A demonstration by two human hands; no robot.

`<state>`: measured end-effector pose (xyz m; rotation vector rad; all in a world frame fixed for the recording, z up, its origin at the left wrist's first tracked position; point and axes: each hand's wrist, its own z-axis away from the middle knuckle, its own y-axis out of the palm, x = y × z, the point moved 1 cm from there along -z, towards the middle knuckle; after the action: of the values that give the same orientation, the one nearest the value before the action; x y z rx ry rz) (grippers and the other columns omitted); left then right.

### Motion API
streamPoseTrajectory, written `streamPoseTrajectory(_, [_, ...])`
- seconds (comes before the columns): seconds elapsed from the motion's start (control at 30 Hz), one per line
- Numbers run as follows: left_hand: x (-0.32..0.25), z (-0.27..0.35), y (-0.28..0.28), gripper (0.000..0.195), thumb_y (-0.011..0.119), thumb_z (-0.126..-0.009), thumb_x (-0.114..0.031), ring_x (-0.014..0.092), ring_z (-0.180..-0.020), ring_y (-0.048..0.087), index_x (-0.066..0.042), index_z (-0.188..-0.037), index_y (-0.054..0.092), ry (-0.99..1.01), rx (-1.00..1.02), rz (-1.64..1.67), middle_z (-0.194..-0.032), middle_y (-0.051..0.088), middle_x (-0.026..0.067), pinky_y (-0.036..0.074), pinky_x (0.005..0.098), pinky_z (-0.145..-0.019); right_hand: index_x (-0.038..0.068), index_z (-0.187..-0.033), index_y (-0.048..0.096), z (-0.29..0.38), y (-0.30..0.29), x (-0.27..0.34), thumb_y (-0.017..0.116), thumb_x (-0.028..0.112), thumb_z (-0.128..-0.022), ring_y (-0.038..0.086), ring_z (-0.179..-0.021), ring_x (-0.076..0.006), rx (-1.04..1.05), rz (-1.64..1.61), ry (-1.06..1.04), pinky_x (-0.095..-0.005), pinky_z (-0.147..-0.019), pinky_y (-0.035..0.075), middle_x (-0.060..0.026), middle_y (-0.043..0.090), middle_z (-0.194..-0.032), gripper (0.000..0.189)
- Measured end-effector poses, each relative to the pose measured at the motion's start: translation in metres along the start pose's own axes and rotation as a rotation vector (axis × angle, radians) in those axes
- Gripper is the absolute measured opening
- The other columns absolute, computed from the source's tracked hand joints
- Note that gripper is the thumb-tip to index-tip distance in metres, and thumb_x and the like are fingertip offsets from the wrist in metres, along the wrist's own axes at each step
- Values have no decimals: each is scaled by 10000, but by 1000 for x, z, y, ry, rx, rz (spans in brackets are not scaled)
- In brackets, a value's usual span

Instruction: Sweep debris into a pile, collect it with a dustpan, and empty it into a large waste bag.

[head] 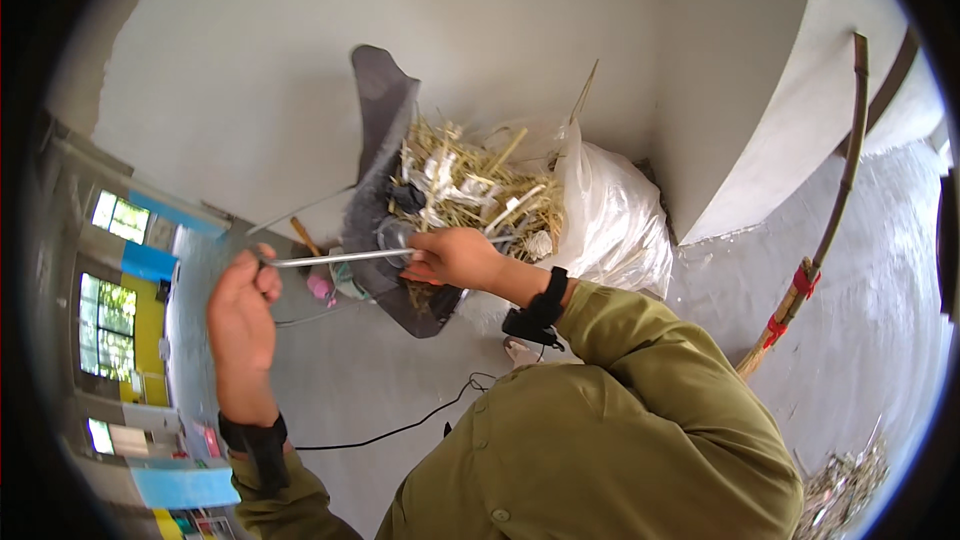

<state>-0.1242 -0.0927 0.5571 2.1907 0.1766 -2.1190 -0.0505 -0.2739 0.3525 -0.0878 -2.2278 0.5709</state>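
Note:
My right hand is closed around a thin metal rod. My left hand grips the rod's bent left end between fingers and thumb. Below the rod is a dark grey pan-like container, with a raised flap standing up on its far side. Straw and litter, with pale scraps mixed in, are heaped between this container and a clear plastic bag. The bag bulges to the right of the heap. How the rod joins the container is hidden behind my right hand.
A bamboo-handled broom bound with red leans at the right. Another pile of straw litter lies on the grey floor at lower right. A black cable crosses the floor. The white wall and a pillar stand close behind.

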Motion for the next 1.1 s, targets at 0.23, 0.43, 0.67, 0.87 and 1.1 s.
streamPoseTrajectory(0.23, [86, -108, 6, 205, 500, -756, -184, 90, -582, 363, -14, -869, 527, -266, 360, -72, -633, 411, -15, 278, 220, -544, 120, -866, 554, 33, 18, -67, 519, 217, -760, 557, -685, -330, -68, 114, 393, -411, -587, 431, -121, 581, -710, 148])
streamPoseTrajectory(0.43, [88, -154, 30, 252, 467, -800, -181, 100, -638, 414, 0, -963, 528, -280, 612, -118, -714, 450, 1, 333, 229, -605, 85, -881, 574, 27, 16, -91, 490, 193, -791, 558, -723, -334, -227, 90, 571, -404, -628, 435, -132, 592, -747, 164])
streamPoseTrajectory(0.67, [103, -177, 17, 339, 475, -832, -154, 119, -779, 475, 11, -1128, 483, -44, 597, -217, -851, 512, 40, 369, 230, -729, 62, -818, 548, -2, 12, -97, 485, 159, -796, 546, -726, -339, -271, 125, 620, -395, -630, 432, -137, 574, -715, 118])
streamPoseTrajectory(0.87, [169, -162, -30, 489, 399, -882, -338, 163, -980, 468, 1, -1235, 397, 61, 538, -360, -1069, 503, 76, 346, 314, -875, 78, -767, 524, -16, -7, -117, 447, 174, -840, 563, -486, -220, -282, 68, 668, -323, -495, 432, -75, 544, -604, 143])
streamPoseTrajectory(1.1, [227, -139, 15, 479, 226, -928, -420, 174, -964, 488, -32, -1061, 473, 120, 363, -419, -1028, 509, 88, 355, 320, -875, 89, -759, 518, -8, -23, -124, 443, 195, -835, 567, -614, -266, -162, 5, 624, -347, -584, 438, -71, 551, -624, 150])
